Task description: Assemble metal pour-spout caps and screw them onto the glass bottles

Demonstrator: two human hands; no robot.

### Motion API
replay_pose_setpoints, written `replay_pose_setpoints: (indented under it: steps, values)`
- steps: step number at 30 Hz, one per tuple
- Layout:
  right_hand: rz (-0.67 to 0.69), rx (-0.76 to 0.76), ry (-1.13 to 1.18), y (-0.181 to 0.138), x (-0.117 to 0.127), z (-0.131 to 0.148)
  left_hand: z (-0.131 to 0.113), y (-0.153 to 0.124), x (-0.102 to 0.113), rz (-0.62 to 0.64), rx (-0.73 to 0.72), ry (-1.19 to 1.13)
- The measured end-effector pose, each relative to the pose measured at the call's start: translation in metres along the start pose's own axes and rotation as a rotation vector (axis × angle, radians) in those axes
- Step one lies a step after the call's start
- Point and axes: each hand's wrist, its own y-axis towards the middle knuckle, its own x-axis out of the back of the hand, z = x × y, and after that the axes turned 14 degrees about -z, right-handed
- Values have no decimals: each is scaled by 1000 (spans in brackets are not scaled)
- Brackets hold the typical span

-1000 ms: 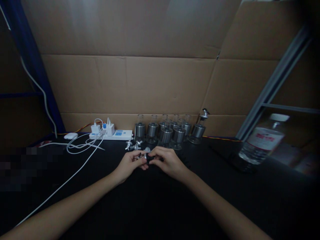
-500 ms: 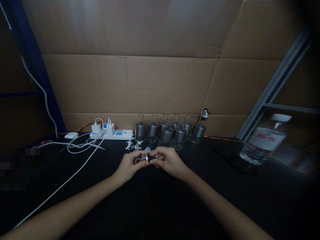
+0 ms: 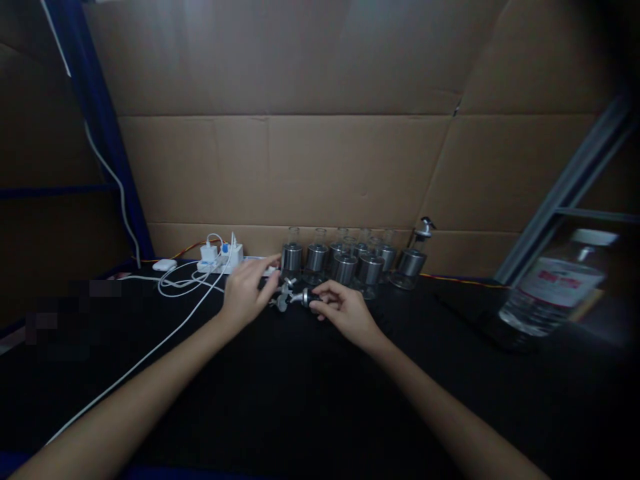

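Observation:
My right hand (image 3: pixel 347 312) is closed on a bottle pour spout (image 3: pixel 306 297), its metal collar and nozzle pointing left and its dark end within my fingers. My left hand (image 3: pixel 247 287) holds nothing; its fingers are apart, reaching toward the leftmost glass bottle (image 3: pixel 292 256). Whether a fingertip touches that bottle I cannot tell. Between my hands lie loose metal pour spouts (image 3: pixel 283 301) on the black table. Behind them stand several glass bottles with steel sleeves (image 3: pixel 345 269) and open necks. At the right of the group, one bottle (image 3: pixel 411 263) has a spout fitted on top.
A white power strip (image 3: pixel 219 265) with plugged-in chargers and looping white cables (image 3: pixel 165 343) lies on the left, beside a small white case (image 3: pixel 165 265). A large water bottle (image 3: pixel 555 283) stands at the right. Cardboard (image 3: pixel 300 167) walls the back.
My left hand has let go of the pour spout and moved left and up, opening its fingers. My right hand keeps the spout. The whole view has shifted slightly.

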Motion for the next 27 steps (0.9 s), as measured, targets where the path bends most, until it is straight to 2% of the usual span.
replay_pose_setpoints:
  steps: [2, 4, 7, 11, 14, 22, 27]
  values:
    - [-10, 14, -24, 1, 0, -2, 13, 16, 14, -161, 27, 222]
    - [-15, 24, -41, 2, 0, -4, 31, 27, 29, -324, 130, 405]
    - [-18, 41, -65, 2, 0, -4, 64, 32, 47, -436, 308, 607]
    - [-12, 73, -99, 1, -2, -2, 105, 24, 64, -436, 496, 688]
    - [0, 83, -119, 0, -2, -3, 124, 18, 69, -389, 628, 679]
    - [23, 152, -208, 1, 0, -4, 125, 19, 69, -318, 684, 678]
    - [23, 217, -265, 1, 2, -3, 137, 21, 78, -208, 669, 733]
